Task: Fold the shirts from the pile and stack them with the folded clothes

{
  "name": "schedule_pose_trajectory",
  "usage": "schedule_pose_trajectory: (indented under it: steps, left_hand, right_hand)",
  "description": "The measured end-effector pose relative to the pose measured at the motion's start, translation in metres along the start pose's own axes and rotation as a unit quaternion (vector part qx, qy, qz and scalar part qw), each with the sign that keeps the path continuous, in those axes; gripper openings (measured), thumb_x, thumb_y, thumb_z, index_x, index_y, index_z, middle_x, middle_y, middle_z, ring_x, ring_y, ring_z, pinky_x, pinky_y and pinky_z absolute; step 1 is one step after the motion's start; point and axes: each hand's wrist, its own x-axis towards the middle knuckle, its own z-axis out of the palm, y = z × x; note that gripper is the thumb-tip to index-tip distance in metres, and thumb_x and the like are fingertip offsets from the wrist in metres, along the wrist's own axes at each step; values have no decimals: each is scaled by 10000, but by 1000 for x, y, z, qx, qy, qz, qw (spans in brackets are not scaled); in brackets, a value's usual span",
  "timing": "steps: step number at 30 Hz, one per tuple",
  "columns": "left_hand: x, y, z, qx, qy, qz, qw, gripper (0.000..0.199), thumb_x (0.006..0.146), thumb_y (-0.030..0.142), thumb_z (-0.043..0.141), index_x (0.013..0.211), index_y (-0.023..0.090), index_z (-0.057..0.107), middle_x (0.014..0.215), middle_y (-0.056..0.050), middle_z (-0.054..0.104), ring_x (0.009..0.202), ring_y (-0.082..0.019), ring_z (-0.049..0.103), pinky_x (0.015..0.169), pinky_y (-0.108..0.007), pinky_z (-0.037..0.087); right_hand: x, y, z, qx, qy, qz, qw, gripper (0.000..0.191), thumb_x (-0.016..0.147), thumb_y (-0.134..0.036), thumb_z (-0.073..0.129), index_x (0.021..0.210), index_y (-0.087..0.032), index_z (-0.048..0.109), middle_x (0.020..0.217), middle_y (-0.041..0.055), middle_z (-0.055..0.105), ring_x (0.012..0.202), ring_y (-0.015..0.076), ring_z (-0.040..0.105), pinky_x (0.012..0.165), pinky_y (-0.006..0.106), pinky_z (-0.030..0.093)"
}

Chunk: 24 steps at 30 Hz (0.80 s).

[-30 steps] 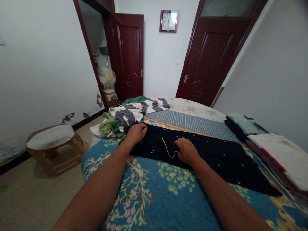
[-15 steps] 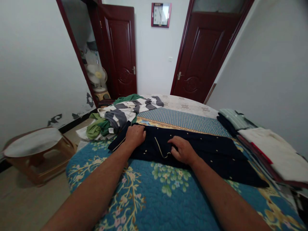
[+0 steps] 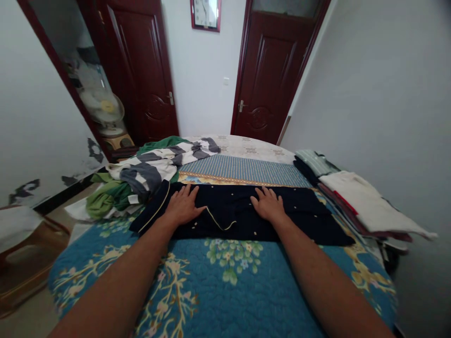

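Observation:
A dark navy garment [image 3: 225, 211] with small pale dots and thin cream piping lies in a long flat strip across the quilted blue floral bedcover [image 3: 225, 291]. My left hand [image 3: 183, 205] rests flat on its left part, fingers spread, beside the curved line of piping. Farther right, my right hand [image 3: 268, 204] presses down on the cloth with its fingers apart. Neither hand grips anything. Piping also edges the garment's left end. Its kind is hard to make out while folded.
A loose heap of clothes [image 3: 141, 176], striped grey and white with green, lies at the far left. Folded clothes [image 3: 359, 195] are stacked at the right edge. A stool [image 3: 21, 244] stands left of the bed; a fan [image 3: 105, 108] is beyond the doorway.
Both hands have gone from curled fingers to flat, spread palms on the navy garment. The garment's right end lies straighter. The camera view has turned a little to the right.

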Motion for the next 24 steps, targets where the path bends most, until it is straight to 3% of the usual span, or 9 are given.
schedule_pose_trajectory:
  steps: [5,9,11,14,18,20,24]
  left_hand:
    - [5,-4,6,19,19,-5,1000,905,975,702,475,1635,84,430,1694,-282,379,1578,-405,369,1259,-551,310]
    - [9,-14,5,-53,35,1,998,697,1045,558,349,1543,114,552,1613,-208,536,1543,-345,445,1257,-523,350]
    - [7,-16,-3,-118,68,13,991,642,1047,515,324,1483,139,607,1560,-158,606,1502,-303,505,1258,-473,372]
    - [-5,-8,-19,-203,126,55,970,613,1053,526,306,1410,180,663,1499,-102,665,1427,-256,579,1251,-398,398]
    - [-21,17,-27,-209,73,124,967,609,1057,562,360,1444,206,668,1487,-85,680,1409,-255,597,1240,-394,421]
    - [-22,26,-21,-178,49,146,972,613,1055,559,383,1464,199,664,1514,-97,660,1444,-265,567,1260,-417,399]
    - [-13,28,-7,-133,59,153,978,636,1074,544,327,1505,192,635,1581,-107,600,1496,-269,516,1279,-440,364]
  right_hand:
    - [4,23,-6,6,10,86,996,734,1068,-603,321,1670,-190,401,1759,173,271,1617,412,222,1242,714,201]
    - [-1,19,-11,1,89,117,989,652,1065,-505,404,1585,-126,509,1667,249,412,1560,429,324,1212,705,250]
    - [-5,10,-13,2,145,69,987,594,1070,-461,428,1554,-136,537,1648,236,448,1562,401,326,1234,667,235]
    - [-11,-12,-13,19,179,-81,980,530,1090,-407,417,1555,-184,538,1664,161,457,1589,318,302,1298,562,169]
    - [-17,-39,-3,58,93,-238,965,523,1104,-389,418,1592,-223,503,1686,93,447,1598,247,309,1311,467,211]
    - [-17,-46,2,64,46,-267,960,535,1109,-401,416,1620,-253,468,1708,63,420,1608,238,296,1311,474,224]
    - [-15,-49,4,56,6,-247,967,565,1108,-478,411,1636,-280,449,1725,58,393,1620,274,277,1316,536,204]
